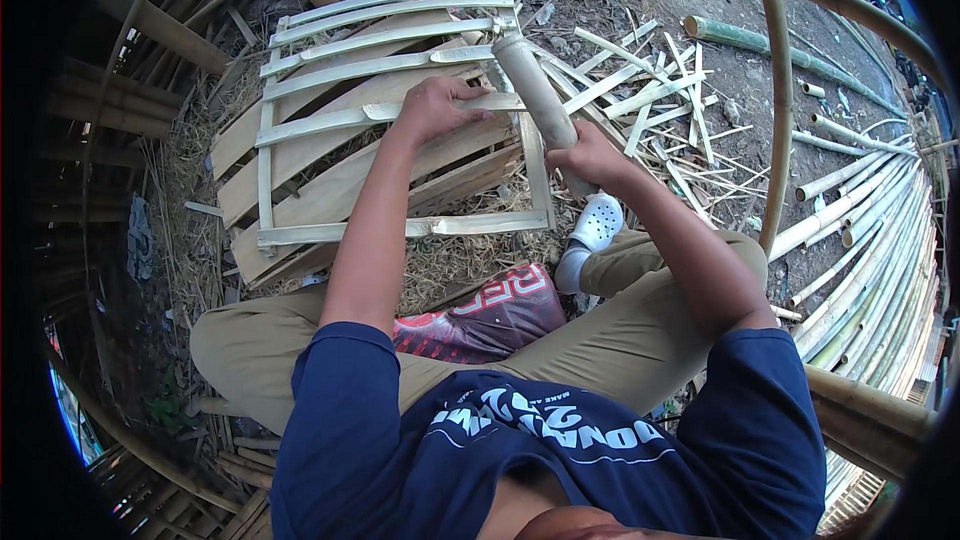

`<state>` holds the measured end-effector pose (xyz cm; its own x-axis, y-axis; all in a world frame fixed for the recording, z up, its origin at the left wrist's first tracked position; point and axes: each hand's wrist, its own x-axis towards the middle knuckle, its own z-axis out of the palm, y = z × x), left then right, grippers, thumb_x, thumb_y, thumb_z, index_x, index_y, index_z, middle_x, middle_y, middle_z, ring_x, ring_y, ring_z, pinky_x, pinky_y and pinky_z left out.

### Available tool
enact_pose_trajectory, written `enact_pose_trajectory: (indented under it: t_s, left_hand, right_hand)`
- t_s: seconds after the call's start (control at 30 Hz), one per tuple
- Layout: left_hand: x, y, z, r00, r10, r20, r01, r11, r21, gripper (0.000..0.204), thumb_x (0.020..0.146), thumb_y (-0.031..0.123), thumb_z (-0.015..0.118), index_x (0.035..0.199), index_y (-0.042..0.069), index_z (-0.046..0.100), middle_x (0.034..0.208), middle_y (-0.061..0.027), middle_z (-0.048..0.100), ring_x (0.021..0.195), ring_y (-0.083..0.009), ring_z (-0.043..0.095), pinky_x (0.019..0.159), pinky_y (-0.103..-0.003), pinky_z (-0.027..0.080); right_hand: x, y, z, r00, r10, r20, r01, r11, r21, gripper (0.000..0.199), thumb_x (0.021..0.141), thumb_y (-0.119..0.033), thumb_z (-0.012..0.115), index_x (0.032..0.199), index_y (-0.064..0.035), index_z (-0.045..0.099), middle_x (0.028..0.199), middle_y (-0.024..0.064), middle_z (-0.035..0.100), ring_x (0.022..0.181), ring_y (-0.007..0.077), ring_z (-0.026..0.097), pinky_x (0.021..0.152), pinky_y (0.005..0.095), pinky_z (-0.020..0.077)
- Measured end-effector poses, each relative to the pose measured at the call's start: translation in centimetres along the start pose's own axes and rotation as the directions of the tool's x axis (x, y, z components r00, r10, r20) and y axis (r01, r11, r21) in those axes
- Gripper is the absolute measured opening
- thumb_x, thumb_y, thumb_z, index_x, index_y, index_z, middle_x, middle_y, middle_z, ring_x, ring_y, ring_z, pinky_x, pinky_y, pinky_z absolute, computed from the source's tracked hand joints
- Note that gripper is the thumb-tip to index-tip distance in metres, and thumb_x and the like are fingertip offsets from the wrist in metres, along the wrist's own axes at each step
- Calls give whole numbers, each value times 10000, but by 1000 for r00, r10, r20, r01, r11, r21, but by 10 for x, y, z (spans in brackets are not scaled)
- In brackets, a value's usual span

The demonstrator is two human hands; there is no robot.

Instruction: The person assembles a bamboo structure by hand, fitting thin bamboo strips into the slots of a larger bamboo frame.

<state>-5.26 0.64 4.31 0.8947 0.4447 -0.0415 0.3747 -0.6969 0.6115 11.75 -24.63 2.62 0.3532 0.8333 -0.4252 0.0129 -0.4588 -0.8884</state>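
Note:
A frame of pale bamboo slats lies on the ground in front of me, with several cross slats between its side rails. My left hand is closed round one cross slat near its right end, thumb and fingers pinching it. In my right hand is a short, thick, pale wooden club, gripped near its lower end. The club slants up and left across the frame's right rail, hiding the end of the slat by my left hand. Whether club and slat touch, I cannot tell.
Wide wooden boards lie under the frame. Loose split bamboo strips are scattered to the right. Further right are long bamboo poles and an upright pole. A printed sack lies between my legs, near a white clog.

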Motion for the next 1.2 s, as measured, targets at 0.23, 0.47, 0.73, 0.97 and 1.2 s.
enact_pose_trajectory:
  t_s: [0.23,0.47,0.73,0.97,1.2]
  left_hand:
    - [-6,-4,-20,1000,-17,20,17,1000,-5,527,787,500,912,1237,243,817,1195,-66,791,1110,-261,737,982,-381,555]
    - [-19,-22,-27,999,16,45,-18,999,34,499,790,492,911,1219,251,827,1147,-71,790,1096,-257,730,987,-389,551]
    - [-21,-36,-23,996,86,19,-86,996,-23,520,751,477,930,1191,218,836,1106,-76,799,1055,-268,741,953,-382,558]
    - [-15,-34,-21,996,88,33,-87,995,-38,540,737,469,942,1206,227,829,1104,-69,811,1054,-242,754,951,-368,561]
    - [-14,-35,-22,996,51,78,-48,998,-32,571,729,472,950,1230,232,819,1145,-66,811,1080,-245,752,970,-356,556]
  right_hand:
    - [-12,-24,8,996,-82,23,81,994,69,470,776,-130,781,1176,72,640,908,133,713,679,211,717,592,378,595]
    - [-15,-28,29,987,-51,154,47,998,30,433,810,-97,752,1203,45,637,1057,129,736,861,201,738,672,371,636]
    - [-29,-66,13,999,-16,45,26,974,-227,412,771,-136,787,1130,34,679,914,164,736,741,214,744,604,370,595]
    - [-33,-55,-33,947,-316,-63,136,569,-811,392,718,-151,768,1054,28,675,872,251,731,813,416,737,758,478,568]
    - [-43,-41,-23,951,-299,-78,53,406,-912,371,706,-137,777,1018,4,636,857,269,720,852,467,719,787,536,568]
